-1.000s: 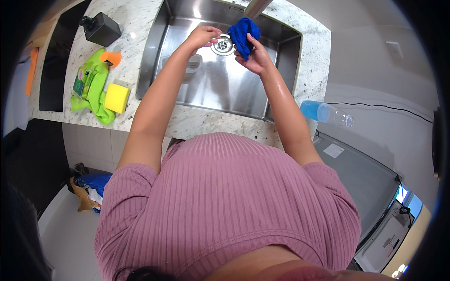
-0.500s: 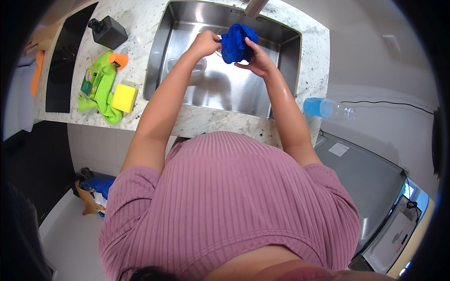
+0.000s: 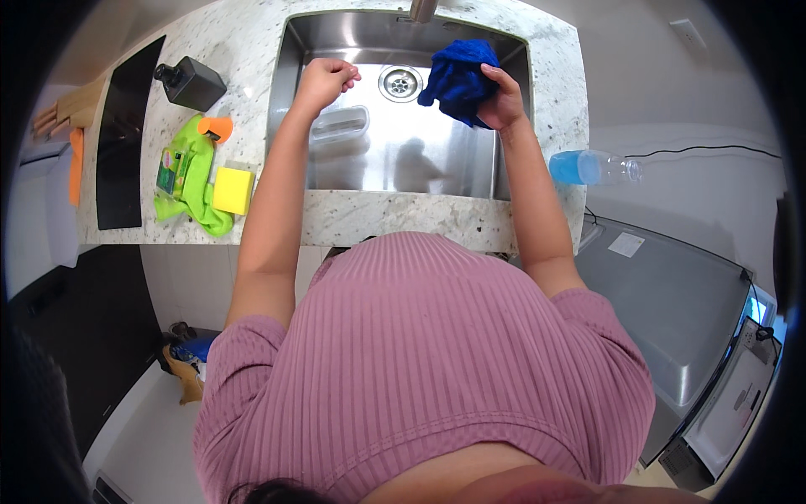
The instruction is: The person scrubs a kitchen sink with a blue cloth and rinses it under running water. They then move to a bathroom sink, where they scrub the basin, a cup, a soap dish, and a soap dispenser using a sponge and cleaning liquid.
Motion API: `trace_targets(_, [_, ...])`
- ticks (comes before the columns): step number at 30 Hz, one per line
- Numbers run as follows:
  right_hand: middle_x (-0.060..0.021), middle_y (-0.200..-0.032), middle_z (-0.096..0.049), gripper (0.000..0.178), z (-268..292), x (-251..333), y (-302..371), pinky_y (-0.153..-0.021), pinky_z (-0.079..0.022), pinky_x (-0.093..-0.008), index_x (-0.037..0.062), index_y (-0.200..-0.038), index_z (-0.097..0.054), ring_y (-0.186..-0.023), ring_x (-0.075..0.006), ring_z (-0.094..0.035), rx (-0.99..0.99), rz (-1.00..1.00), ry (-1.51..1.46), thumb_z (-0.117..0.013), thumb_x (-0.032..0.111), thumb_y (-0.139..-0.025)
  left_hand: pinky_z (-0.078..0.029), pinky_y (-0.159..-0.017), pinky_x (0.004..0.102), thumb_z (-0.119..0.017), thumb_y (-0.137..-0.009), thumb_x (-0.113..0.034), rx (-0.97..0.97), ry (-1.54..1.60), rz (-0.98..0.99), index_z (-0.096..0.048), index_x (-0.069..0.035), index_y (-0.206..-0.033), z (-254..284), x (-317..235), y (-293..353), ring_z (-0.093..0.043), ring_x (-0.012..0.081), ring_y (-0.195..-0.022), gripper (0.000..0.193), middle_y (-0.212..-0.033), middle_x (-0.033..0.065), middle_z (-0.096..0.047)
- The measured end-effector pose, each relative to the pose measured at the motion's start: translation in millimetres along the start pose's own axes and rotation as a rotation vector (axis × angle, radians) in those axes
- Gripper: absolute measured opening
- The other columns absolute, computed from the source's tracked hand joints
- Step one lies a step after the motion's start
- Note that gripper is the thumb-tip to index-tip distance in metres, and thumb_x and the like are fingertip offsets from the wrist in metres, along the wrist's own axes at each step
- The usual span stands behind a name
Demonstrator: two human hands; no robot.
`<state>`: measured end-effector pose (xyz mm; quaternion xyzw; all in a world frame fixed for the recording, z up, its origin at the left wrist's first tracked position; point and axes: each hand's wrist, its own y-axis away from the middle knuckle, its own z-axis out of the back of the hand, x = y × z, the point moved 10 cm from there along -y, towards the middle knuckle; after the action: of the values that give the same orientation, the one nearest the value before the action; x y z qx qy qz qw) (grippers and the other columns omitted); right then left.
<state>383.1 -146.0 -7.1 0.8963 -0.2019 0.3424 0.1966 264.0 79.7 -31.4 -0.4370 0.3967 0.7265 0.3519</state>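
In the head view, we have the blue cloth (image 3: 460, 80) in the right hand (image 3: 501, 101), up over the right part of the sink (image 3: 403, 178). The thumb lies across the cloth and the fingers are mostly behind it, so we cannot tell how firmly they grip. The left hand (image 3: 323, 84) is loosely curled over the left part, well apart from the cloth and holding nothing that we can see.

We judge the step in hand to be handling the crumpled cloth over the basin. To do it well, we would keep all of it inside the rim, so that any drips land on steel and not on the worktop (image 3: 403, 217). Its folds hang loose from one side, so bringing the left hand to the far edge would give us two firm holds for spreading or twisting it evenly. Nearer the drain (image 3: 400, 84) is the better place, below the faucet (image 3: 423, 10) and clear of the see-through container (image 3: 340, 124) at the basin's left. We should also mind the right elbow, since the bottle of blue liquid (image 3: 579, 168) is near that forearm.
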Motion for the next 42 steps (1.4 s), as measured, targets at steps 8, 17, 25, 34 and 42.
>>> trace_targets(8, [-0.0146, -0.114, -0.061, 0.049, -20.4, 24.2, 26.6, -0.096, -0.044, -0.0384, -0.0024, -0.120, -0.053, -0.105, -0.0265, -0.059, 0.113, 0.066, 0.045, -0.056, 0.026, -0.079, -0.041, -0.059, 0.0189, -0.053, -0.093, -0.014, 0.193, 0.194, -0.145, -0.069, -0.003, -0.101, -54.4, -76.8, 25.9, -0.049, 0.0036, -0.064, 0.021, -0.074, -0.0025, -0.059])
trace_targets(17, [-0.0187, -0.118, -0.058, 0.060, -36.0, 30.2, 40.2, -0.099, -0.042, -0.0411, -0.0045, -0.124, -0.047, -0.109, -0.0293, -0.057, 0.168, 0.096, 0.052, -0.056, 0.032, -0.077, -0.044, -0.078, 0.0217, -0.055, -0.091, -0.020, 0.271, 0.165, -0.216, -0.065, -0.012, -0.112, -68.6, -97.1, 35.2, -0.055, 0.0070, -0.086, 0.024, -0.100, -0.0024, -0.064])
trace_targets(25, [-0.0156, -0.114, -0.060, 0.053, -34.2, 26.5, 42.1, -0.096, -0.044, -0.0392, -0.0032, -0.121, -0.051, -0.105, -0.0274, -0.059, 0.118, 0.103, -0.015, -0.056, 0.027, -0.079, -0.044, -0.079, 0.0220, -0.055, -0.091, -0.017, 0.318, 0.158, -0.228, -0.065, -0.009, -0.113, -76.0, -96.0, 37.8, -0.056, 0.0065, -0.092, 0.025, -0.102, 0.0005, -0.065])
trace_targets(34, [-0.0123, -0.123, -0.057, 0.060, 4.4, -39.4, 37.3, -0.100, -0.040, -0.0392, 0.0040, -0.129, -0.047, -0.111, -0.0214, -0.055, -0.106, -0.251, 0.152, -0.051, 0.048, -0.089, -0.046, -0.085, 0.0314, -0.070, -0.079, -0.016, 0.608, 0.094, -0.049, -0.043, -0.011, -0.133, -125.3, -40.4, 63.9, -0.058, 0.0165, -0.097, 0.061, -0.112, 0.0077, -0.061])
trace_targets(42, [-0.0184, -0.133, -0.044, 0.076, 65.6, -120.9, 93.0, -0.085, -0.038, -0.0695, 0.0159, -0.133, -0.043, -0.117, -0.0403, -0.047, -0.597, -0.577, 0.270, -0.049, 0.070, -0.079, -0.046, -0.078, 0.0310, -0.064, -0.083, -0.020, 0.511, -0.036, -0.136, -0.062, -0.003, -0.107, -190.3, -1.4, 79.9, -0.058, 0.0143, -0.081, 0.030, -0.092, 0.0067, -0.066])
